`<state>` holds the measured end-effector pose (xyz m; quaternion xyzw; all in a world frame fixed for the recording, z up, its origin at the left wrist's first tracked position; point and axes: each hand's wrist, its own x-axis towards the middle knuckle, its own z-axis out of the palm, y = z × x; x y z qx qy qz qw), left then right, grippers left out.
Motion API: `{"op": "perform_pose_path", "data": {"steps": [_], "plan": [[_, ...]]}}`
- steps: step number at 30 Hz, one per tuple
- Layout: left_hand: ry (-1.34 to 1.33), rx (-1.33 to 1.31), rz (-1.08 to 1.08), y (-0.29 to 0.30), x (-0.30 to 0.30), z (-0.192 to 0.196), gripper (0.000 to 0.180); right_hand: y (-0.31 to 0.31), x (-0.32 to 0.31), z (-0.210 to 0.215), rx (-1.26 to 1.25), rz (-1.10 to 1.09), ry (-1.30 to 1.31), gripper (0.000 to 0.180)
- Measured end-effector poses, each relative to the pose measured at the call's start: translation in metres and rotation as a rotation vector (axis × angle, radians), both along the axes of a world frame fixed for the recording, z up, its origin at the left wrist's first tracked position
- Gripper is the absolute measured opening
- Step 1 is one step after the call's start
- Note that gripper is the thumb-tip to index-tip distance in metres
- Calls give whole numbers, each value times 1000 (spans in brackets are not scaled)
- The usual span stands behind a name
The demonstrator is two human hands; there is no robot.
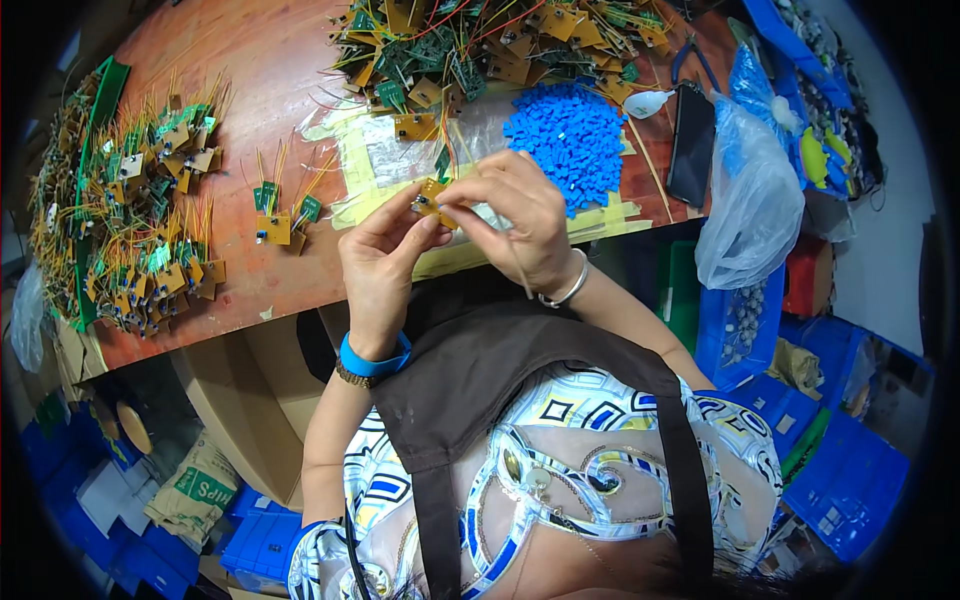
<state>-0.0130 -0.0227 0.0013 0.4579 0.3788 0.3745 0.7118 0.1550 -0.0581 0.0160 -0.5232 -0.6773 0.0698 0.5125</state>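
Note:
Between my two hands, above the near edge of the table, is a small yellow-brown circuit board (433,191) with dark parts and thin wires on it. My left hand (383,248) pinches its left side between thumb and fingers. My right hand (525,218) has its thumb and fingertips closed at the board's right side; whatever tiny part they may hold there is hidden. A thin stick (522,268) hangs below the right palm. Just beyond the right hand lies a heap of small blue plastic pieces (567,143).
Wired boards (500,45) pile up at the back; more boards (165,265) lie at left beside a green divider (88,200). At right are a phone (690,145), pliers (697,62) and a plastic bag (750,205). A cardboard box (240,400) stands below the table.

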Motion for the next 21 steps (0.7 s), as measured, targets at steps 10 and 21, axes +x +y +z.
{"op": "perform_pose_path", "data": {"steps": [10,21], "plan": [[-20,-81,-3,-1,0,3,34,1,-7,-8,22,-51,-35,24],[-7,-72,-30,-1,-2,3,35,-1,-7,-7,-42,-54,-14,24]]}}
